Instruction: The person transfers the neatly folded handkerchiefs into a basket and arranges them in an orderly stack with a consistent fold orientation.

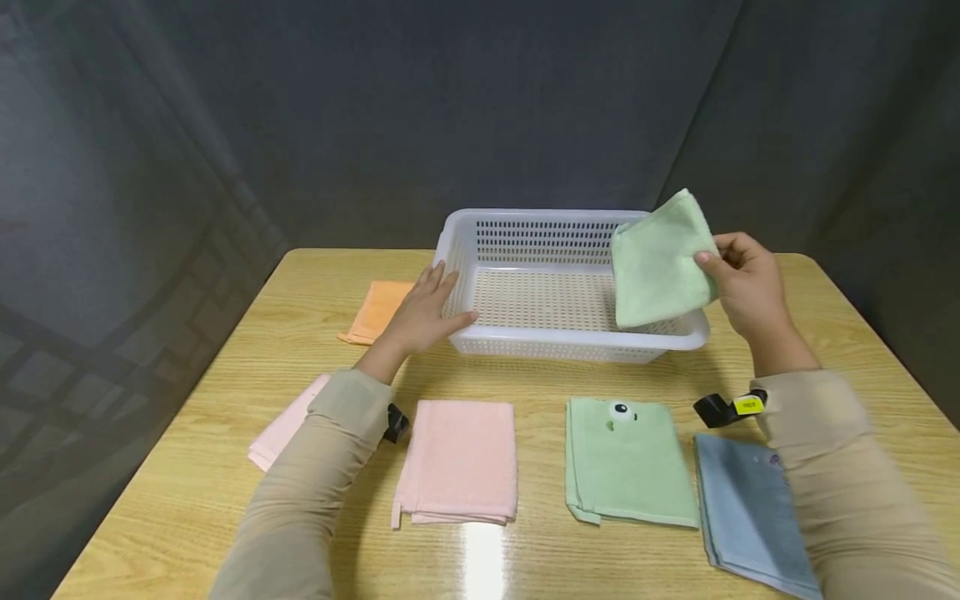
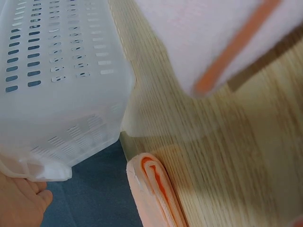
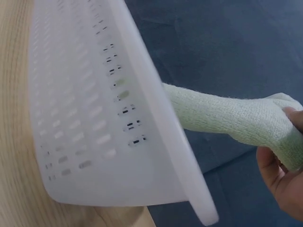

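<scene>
My right hand (image 1: 752, 287) pinches a folded light green towel (image 1: 663, 262) at its right edge, thumb against the face nearest me. The towel hangs tilted over the right end of a white plastic basket (image 1: 573, 337); in the right wrist view, the towel (image 3: 213, 111) reaches across the rim (image 3: 163, 104). My left hand (image 1: 423, 312) rests at the basket's front left corner, fingers spread and fairly straight, thumb over the front rim. In the left wrist view, part of the left hand (image 2: 21, 203) shows beside the rim, mostly cut off by the frame.
Folded towels lie on the wooden table (image 1: 540, 558): orange (image 1: 382, 308) left of the basket, pink (image 1: 288, 423) partly under the left forearm, another pink (image 1: 461, 462), green with an eye design (image 1: 630, 467), and blue (image 1: 753, 508) by the right forearm. A dark curtain (image 1: 480, 100) hangs behind.
</scene>
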A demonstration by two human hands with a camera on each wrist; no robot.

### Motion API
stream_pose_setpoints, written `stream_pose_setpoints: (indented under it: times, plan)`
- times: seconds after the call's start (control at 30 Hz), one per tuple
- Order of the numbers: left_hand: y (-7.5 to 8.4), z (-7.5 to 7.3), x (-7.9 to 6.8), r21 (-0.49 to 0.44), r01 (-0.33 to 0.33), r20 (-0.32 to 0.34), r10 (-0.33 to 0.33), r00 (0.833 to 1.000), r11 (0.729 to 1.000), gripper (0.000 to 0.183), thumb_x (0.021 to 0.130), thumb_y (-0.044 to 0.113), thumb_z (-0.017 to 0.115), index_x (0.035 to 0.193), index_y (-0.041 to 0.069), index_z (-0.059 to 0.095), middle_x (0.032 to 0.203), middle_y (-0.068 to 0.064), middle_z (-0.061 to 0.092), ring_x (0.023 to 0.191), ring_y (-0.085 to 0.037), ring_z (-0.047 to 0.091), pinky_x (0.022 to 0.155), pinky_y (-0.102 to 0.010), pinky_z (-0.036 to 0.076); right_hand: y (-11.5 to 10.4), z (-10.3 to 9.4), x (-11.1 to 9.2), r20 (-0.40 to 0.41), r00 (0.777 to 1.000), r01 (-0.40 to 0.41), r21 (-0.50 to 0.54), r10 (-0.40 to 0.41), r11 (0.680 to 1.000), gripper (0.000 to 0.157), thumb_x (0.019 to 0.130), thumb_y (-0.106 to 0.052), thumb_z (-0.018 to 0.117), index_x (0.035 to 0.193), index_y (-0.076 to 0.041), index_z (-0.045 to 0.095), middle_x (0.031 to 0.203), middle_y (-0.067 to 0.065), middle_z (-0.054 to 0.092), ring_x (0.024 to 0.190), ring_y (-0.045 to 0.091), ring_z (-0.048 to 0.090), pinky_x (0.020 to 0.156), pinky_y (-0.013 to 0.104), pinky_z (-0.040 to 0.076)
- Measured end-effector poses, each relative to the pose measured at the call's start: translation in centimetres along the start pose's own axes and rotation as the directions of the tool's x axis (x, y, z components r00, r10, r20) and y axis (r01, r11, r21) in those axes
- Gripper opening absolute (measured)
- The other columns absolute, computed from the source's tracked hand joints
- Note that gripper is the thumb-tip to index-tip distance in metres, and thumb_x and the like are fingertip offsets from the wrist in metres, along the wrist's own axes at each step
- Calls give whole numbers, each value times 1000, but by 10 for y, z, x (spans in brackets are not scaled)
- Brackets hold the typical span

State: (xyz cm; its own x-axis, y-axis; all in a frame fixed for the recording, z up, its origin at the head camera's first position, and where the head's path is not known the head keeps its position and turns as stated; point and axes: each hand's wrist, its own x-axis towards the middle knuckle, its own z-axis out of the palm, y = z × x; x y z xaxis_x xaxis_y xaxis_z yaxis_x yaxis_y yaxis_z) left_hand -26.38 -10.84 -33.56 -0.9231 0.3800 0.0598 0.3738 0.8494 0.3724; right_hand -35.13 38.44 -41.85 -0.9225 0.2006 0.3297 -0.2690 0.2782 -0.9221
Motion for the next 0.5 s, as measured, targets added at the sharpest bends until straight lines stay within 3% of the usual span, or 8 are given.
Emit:
stream_pose_setpoints:
  times: [0.07,0.2,0.3,0.47,0.5]
  plan:
    - [0,0,0,2,1,2,-1,1000,1000,80,81,59,40,139,10,15,144,-8,-1,129,-22,-7,101,-42,6,-4,5,-3,0,1000,6,2,-6,1000,35,76,-26,64,107,-10,57,102,12,52,84,23,54,55,27,49]
    - [-1,-1,0,5,4,2,-4,1000,1000,80,81,58,40,139,9,14,144,-8,-2,129,-21,-8,101,-43,6,-65,26,-30,40,998,-58,153,53,987,22,80,-14,61,99,-3,59,90,11,54,76,18,53,55,23,47]
    - [-1,-1,0,4,6,3,-6,1000,1000,79,82,57,40,139,9,14,144,-8,-2,129,-22,-8,101,-43,6,-97,37,-47,64,994,-96,174,86,980,15,82,-8,57,96,-3,59,85,7,54,73,15,52,54,22,45]
    - [-1,0,1,-2,0,9,0,1000,1000,79,81,58,39,139,9,14,144,-9,-2,129,-23,-7,101,-43,6,-95,43,-50,14,996,-93,78,92,993,20,79,-16,62,96,-7,60,85,6,54,72,14,52,52,21,44]
    - [-1,0,1,0,1,8,-1,1000,1000,79,82,57,39,139,9,14,144,-9,-1,129,-23,-7,101,-44,6,-103,47,-54,18,997,-80,42,80,996,20,79,-18,61,96,-7,59,84,5,54,72,14,51,52,21,44]
